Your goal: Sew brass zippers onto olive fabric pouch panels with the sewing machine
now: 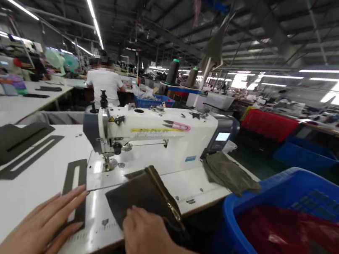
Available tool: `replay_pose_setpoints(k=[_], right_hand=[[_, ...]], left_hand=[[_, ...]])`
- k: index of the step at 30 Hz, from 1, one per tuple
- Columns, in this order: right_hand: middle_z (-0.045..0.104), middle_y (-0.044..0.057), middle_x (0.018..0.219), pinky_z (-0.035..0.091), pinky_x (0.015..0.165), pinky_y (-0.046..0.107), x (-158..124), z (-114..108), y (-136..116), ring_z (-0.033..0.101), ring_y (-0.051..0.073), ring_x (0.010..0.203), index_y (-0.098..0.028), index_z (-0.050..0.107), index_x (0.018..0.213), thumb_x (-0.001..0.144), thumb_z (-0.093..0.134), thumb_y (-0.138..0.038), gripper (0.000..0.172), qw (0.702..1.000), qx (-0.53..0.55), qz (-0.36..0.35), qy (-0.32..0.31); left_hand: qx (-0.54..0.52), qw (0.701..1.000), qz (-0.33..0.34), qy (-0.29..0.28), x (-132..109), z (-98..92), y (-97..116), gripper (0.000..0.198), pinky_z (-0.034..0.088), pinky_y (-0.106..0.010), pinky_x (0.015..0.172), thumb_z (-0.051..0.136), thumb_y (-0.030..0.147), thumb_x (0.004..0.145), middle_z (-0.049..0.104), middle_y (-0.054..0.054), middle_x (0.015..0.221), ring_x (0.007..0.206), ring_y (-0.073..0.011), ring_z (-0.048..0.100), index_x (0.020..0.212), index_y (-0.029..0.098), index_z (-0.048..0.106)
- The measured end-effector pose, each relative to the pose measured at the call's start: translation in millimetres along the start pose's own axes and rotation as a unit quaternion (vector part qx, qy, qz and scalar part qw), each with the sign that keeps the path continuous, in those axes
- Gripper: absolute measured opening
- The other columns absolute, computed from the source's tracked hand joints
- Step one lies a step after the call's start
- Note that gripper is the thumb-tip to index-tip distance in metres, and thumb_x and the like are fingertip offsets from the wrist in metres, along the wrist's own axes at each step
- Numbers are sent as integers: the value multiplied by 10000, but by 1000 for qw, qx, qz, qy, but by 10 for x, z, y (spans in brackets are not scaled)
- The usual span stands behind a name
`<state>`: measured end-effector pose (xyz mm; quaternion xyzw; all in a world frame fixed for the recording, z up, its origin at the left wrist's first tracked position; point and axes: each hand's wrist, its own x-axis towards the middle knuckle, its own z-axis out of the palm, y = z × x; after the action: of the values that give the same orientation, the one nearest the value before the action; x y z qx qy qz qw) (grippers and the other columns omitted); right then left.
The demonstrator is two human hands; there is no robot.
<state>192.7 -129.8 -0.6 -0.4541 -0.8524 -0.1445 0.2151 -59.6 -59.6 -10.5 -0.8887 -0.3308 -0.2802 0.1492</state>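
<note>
My left hand [46, 225] lies flat with fingers stretched out on a dark frame-shaped fabric piece [72, 180] at the table's near edge. My right hand [147, 242] rests on a dark olive fabric piece with a brass zipper [146, 198], its fingers curled over the cloth's near edge. The cloth lies just in front of the needle area [107, 162] of a white sewing machine [161, 136].
More dark cut pieces [0, 148] lie on the left of the white table [2, 199]. Pink snips [178, 125] sit on the machine top. A folded olive cloth [228, 174] lies at right, beside a blue bin [289, 217] with red plastic. A person in white sits ahead.
</note>
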Motion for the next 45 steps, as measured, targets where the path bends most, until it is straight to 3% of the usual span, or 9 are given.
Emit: replay_pose_setpoints(k=[4, 8, 13, 18, 25, 35, 39, 42, 45], right_hand=[[653, 204, 942, 510, 717, 444, 21, 579, -433, 610, 334, 892, -118, 551, 679, 721, 497, -143, 72, 989, -65, 12, 136], [645, 212, 974, 487, 775, 455, -5, 741, -526, 596, 331, 940, -97, 588, 759, 768, 492, -169, 120, 990, -29, 62, 127], [645, 129, 969, 485, 757, 361, -117, 406, -346, 595, 251, 887, -151, 580, 789, 793, 520, -379, 236, 994, 60, 26, 90], [595, 85, 798, 438, 656, 366, -351, -93, 69, 550, 220, 727, -161, 549, 873, 897, 361, -269, 219, 962, 21, 239, 132], [532, 26, 710, 393, 659, 336, -549, 24, 273, 500, 186, 693, -203, 524, 727, 908, 375, -227, 236, 948, 69, 291, 105], [556, 19, 662, 379, 566, 275, -224, -770, 885, 528, 150, 592, -184, 503, 781, 942, 305, -295, 279, 974, -70, 177, 120], [600, 70, 744, 381, 633, 318, -83, -1135, 847, 531, 188, 675, -158, 547, 838, 914, 386, -233, 194, 963, -187, 66, 182], [629, 106, 812, 385, 675, 356, -55, -1081, 492, 542, 213, 721, -111, 562, 943, 884, 390, -132, 183, 957, -182, -18, 223], [628, 67, 707, 385, 643, 326, -48, -616, 40, 548, 180, 641, -123, 588, 861, 849, 371, -64, 225, 968, -110, -69, 217]], left_hand=[[-12, 994, 106, -18, 362, -100, 260, 469, 409, -368, 979, 410, 261, 859, 508, -39, 1280, 1131, -211, 506, 1326, 260, 364], [-84, 981, 164, -60, 813, 17, 467, 382, 265, -430, 1055, 360, 120, 866, 525, -71, 1245, 1188, -202, 432, 1216, 216, 476], [-145, 960, 199, -130, 1269, 370, 641, 205, 260, -435, 1016, 460, 149, 859, 572, -43, 1038, 1026, -186, 497, 1015, 220, 572], [-200, 948, 154, -196, 1410, 559, 600, 84, 335, -336, 861, 563, 148, 814, 555, -6, 900, 898, -164, 507, 869, 210, 578], [-194, 936, 117, -268, 1489, 498, 593, 75, 353, -295, 757, 544, 126, 814, 545, -9, 850, 837, -168, 502, 761, 179, 546], [-289, 925, 77, -233, 1958, -94, 575, 101, 414, -210, 650, 502, 181, 854, 617, 12, 756, 704, -127, 567, 925, 180, 575], [-216, 958, 158, -105, 2001, -279, 591, 124, 426, -259, 754, 487, 147, 858, 639, -25, 860, 812, -151, 572, 872, 172, 608], [-135, 975, 171, 39, 1750, -300, 549, 150, 420, -317, 799, 446, 147, 882, 625, -57, 977, 901, -179, 552, 901, 169, 593], [-77, 978, 190, 46, 1298, -114, 386, 163, 425, -346, 802, 437, 134, 881, 637, -71, 979, 916, -198, 561, 945, 151, 586]])
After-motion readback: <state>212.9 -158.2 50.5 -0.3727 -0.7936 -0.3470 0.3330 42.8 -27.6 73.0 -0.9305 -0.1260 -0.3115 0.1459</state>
